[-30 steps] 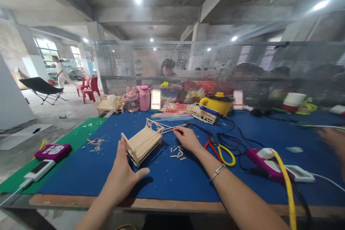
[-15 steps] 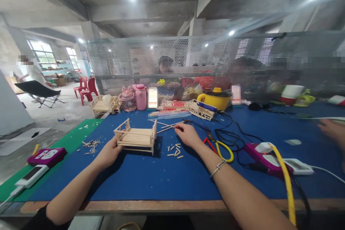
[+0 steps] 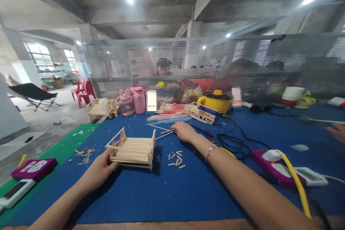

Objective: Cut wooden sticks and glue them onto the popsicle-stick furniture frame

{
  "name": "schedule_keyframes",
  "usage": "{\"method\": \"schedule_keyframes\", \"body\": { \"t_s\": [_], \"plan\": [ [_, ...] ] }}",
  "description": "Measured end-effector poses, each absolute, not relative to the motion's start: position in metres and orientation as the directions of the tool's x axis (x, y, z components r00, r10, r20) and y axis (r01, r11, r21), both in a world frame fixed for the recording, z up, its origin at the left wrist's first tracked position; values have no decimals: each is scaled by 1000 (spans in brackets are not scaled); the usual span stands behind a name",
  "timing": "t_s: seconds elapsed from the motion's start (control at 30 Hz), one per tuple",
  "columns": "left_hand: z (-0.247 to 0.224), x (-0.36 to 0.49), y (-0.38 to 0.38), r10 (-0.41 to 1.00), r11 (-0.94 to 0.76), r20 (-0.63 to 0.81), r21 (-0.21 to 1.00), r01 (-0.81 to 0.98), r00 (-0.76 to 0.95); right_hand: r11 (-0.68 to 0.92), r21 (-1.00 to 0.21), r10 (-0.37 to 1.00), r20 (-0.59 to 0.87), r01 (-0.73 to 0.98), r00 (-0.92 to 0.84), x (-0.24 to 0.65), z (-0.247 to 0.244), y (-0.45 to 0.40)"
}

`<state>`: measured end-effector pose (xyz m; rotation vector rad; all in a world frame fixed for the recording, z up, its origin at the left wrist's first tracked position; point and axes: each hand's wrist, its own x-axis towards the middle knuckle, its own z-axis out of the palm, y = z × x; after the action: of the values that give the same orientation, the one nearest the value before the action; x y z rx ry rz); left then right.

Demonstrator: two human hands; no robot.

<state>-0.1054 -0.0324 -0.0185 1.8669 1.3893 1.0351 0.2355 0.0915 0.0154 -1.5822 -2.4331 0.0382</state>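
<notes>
My left hand (image 3: 101, 167) grips the left side of a small wooden stick frame (image 3: 134, 149), shaped like a little bed with railed ends, tilted over the blue mat. My right hand (image 3: 183, 131) is closed at the long thin sticks (image 3: 165, 134) lying on the mat; its fingertips touch them, and whether one is pinched is too small to tell. Several short cut pieces (image 3: 178, 160) lie between my hands. Wood scraps (image 3: 84, 155) are scattered left of the frame.
A yellow pot (image 3: 217, 101), another stick frame (image 3: 201, 113) and pink bottle (image 3: 139, 100) stand along the mesh divider. Black cables (image 3: 234, 138) and a purple power strip (image 3: 277, 169) lie right; another purple strip (image 3: 35, 169) lies left. A co-worker's hand (image 3: 335, 131) shows far right.
My right hand has moved slightly left and onto the sticks, its forearm now covering most of the yellow-handled tool. My left hand has shifted the frame a little left and nearer to me.
</notes>
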Motion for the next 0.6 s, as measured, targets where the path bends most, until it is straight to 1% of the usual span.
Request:
{"method": "schedule_keyframes", "body": {
  "t_s": [0.17, 0.3, 0.43, 0.6],
  "plan": [
    [-24, -104, -31, 965, -261, 230, 820, 509, 124, 368, -69, 929, 56, 927, -365, 251, 17, 121],
    [-27, -104, -34, 966, -259, 221, 831, 492, 135, 401, -46, 916, 7, 915, -401, 265, 17, 133],
    [-27, -102, -38, 964, -253, 180, 839, 482, 193, 422, -29, 907, 7, 906, -422, 261, 13, 141],
    [-27, -101, -38, 964, -247, 174, 865, 437, 200, 340, -7, 939, 47, 940, -339, 246, 9, 154]
  ]
}}
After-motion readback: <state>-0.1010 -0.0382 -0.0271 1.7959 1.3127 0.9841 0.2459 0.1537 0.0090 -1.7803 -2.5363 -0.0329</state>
